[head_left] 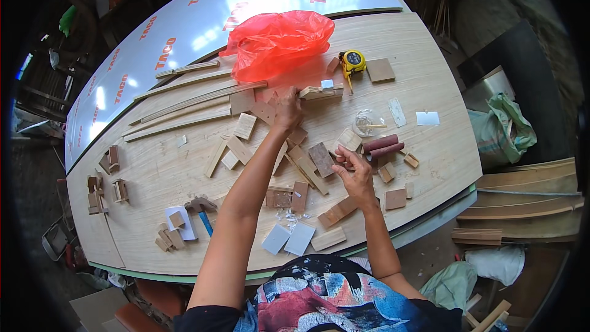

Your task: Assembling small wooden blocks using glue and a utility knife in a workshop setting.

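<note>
My left hand (287, 109) is stretched out toward the middle of the table, beside the end of a stepped wooden piece (321, 93) and just below a red plastic bag (276, 43). Its fingers look curled, and what lies under them is hidden. Nearer to me, my right hand (355, 172) has its thumb and fingers drawn together. Anything between them is too small to make out. Close to those fingertips lie a brown block (321, 159) and a pale wooden block (350, 139). Two dark red rolls (382, 146) rest just to the right of the hand.
A yellow tape measure (354, 60) lies at the back right, with a clear container (365, 122) nearer. Long wooden strips (184, 107) stretch across the left. A blue-handled hammer (201, 210) and white tiles (300, 238) lie near the front, among several wood offcuts.
</note>
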The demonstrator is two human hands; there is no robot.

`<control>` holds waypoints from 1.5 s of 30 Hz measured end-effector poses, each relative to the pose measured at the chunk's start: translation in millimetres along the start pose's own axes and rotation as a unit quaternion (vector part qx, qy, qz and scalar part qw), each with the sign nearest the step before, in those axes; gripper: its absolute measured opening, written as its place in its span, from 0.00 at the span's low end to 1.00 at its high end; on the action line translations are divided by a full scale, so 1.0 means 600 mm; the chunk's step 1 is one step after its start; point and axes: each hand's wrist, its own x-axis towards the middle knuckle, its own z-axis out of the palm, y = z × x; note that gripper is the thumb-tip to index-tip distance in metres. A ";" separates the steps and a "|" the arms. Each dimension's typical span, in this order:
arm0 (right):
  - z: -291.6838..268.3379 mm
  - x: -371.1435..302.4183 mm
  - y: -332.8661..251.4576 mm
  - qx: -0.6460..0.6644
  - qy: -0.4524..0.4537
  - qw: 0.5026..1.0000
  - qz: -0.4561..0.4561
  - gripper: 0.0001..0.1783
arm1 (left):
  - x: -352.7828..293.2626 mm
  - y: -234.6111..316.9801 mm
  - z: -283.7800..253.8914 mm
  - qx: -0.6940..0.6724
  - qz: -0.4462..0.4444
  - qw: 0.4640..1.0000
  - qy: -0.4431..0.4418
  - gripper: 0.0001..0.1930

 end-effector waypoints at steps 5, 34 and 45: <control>-0.004 -0.004 -0.004 0.000 -0.008 1.000 0.005 0.24 | -0.004 -0.003 -0.007 0.007 0.022 1.000 0.011 0.15; -0.006 -0.207 0.032 -0.154 0.028 0.986 0.049 0.22 | -0.434 0.176 -0.050 0.060 -0.036 0.996 -0.056 0.33; -0.051 -0.198 0.121 -0.192 0.035 0.980 0.036 0.17 | -0.458 0.207 -0.007 0.194 -0.085 0.975 -0.065 0.42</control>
